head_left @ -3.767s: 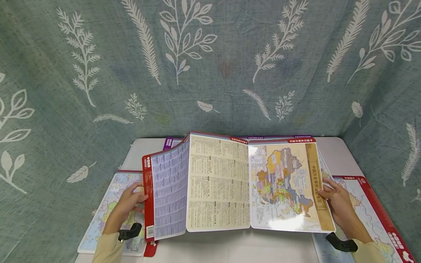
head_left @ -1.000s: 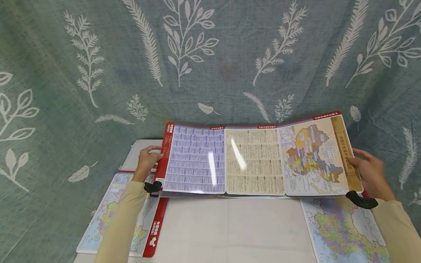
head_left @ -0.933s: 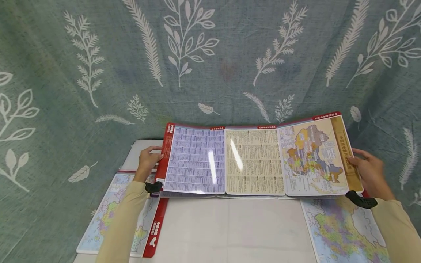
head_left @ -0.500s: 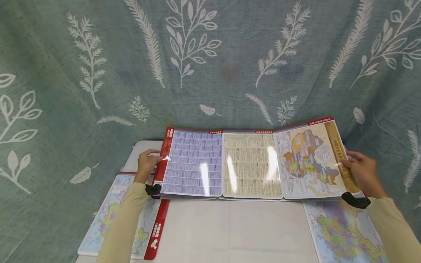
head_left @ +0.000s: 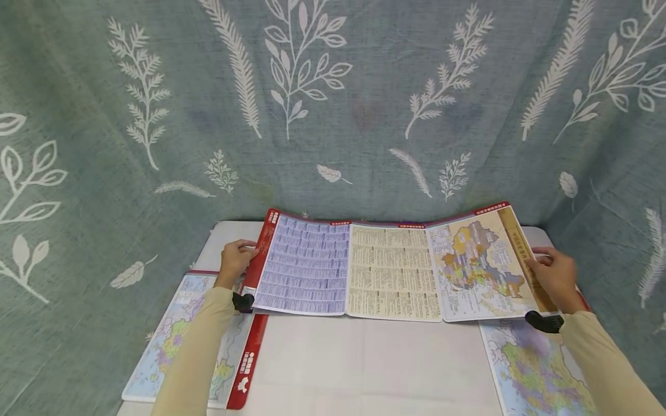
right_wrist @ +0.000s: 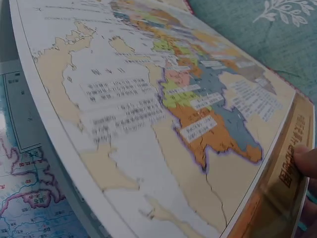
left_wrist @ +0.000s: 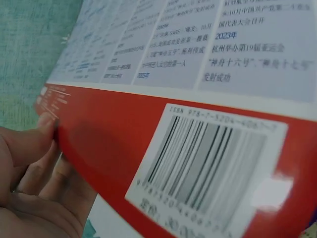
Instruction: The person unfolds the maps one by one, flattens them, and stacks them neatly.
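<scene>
Lower and further in than half a second ago, the right end of the chart (head_left: 394, 271) hangs over the right map (head_left: 536, 364), toward the worktop's (head_left: 364, 370) far side. Each grip is a narrow pinch: left hand (head_left: 235, 261) on the chart's left edge, right hand (head_left: 555, 276) on its right. Uneven lowering could buckle the creases; a dragging corner could nudge the right map.

Your left sleeve (head_left: 193, 352) and right sleeve (head_left: 603, 358) are 2 of a kind: long, plain, pale beige. Past them sit a black left wrist device (head_left: 243, 302) and a black right wrist device (head_left: 544, 322), both round-ended.
</scene>
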A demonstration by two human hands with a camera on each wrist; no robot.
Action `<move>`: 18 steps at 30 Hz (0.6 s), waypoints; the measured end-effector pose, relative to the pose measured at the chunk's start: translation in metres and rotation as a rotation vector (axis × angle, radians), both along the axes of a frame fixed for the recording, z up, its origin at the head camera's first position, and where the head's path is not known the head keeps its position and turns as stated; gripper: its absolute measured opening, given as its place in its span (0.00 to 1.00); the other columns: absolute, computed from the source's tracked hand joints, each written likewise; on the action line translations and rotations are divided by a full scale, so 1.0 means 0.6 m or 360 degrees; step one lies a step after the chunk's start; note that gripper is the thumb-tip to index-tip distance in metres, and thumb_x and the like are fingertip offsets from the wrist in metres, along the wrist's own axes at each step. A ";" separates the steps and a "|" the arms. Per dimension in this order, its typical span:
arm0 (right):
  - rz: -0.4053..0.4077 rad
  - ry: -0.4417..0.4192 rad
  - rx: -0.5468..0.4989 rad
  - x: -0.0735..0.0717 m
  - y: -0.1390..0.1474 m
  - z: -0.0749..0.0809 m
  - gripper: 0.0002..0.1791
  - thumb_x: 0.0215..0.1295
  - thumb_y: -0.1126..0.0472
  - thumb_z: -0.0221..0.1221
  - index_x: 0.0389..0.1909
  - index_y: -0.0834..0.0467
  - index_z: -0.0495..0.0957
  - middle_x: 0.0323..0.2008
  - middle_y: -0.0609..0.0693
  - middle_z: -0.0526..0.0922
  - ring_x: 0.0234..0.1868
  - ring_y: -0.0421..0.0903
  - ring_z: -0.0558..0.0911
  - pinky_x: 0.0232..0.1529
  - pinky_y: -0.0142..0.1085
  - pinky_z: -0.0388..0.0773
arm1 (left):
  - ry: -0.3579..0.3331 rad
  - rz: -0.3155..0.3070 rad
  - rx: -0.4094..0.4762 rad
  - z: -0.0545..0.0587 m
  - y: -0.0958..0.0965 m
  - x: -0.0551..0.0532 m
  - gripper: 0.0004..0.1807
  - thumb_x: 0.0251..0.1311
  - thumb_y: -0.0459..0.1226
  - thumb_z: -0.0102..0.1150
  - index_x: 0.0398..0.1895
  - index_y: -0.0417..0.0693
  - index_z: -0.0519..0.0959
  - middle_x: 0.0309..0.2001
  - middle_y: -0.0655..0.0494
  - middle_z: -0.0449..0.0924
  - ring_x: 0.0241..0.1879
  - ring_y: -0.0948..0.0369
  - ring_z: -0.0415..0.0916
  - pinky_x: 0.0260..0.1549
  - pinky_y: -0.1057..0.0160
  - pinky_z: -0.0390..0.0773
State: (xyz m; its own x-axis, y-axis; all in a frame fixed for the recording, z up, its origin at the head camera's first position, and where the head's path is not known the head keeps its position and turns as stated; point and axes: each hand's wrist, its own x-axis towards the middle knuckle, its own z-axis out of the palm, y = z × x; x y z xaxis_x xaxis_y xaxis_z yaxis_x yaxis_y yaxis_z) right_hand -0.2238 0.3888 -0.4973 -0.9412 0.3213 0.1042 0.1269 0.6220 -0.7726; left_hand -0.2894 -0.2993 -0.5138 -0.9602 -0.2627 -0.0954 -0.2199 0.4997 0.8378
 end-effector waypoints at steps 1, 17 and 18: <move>0.0004 -0.0012 -0.0006 0.000 -0.002 -0.002 0.20 0.67 0.64 0.54 0.55 0.73 0.71 0.27 0.55 0.81 0.16 0.35 0.75 0.14 0.31 0.73 | -0.0009 -0.0003 -0.0012 -0.002 0.000 0.001 0.16 0.63 0.36 0.57 0.51 0.36 0.77 0.45 0.38 0.80 0.34 0.53 0.78 0.22 0.67 0.77; 0.0213 -0.0502 0.0326 0.010 -0.021 -0.054 0.39 0.59 0.62 0.57 0.63 0.80 0.50 0.50 0.79 0.63 0.47 0.70 0.69 0.45 0.61 0.69 | -0.0360 -0.0065 -0.0241 -0.017 0.027 0.023 0.23 0.58 0.34 0.54 0.56 0.29 0.71 0.51 0.31 0.73 0.42 0.40 0.75 0.45 0.42 0.76; 0.0235 -0.0491 0.0351 0.012 -0.022 -0.057 0.39 0.58 0.62 0.57 0.62 0.81 0.52 0.50 0.79 0.64 0.46 0.70 0.69 0.45 0.61 0.69 | -0.0362 -0.0066 -0.0248 -0.017 0.028 0.023 0.23 0.58 0.34 0.54 0.56 0.29 0.71 0.51 0.31 0.73 0.42 0.40 0.75 0.45 0.42 0.76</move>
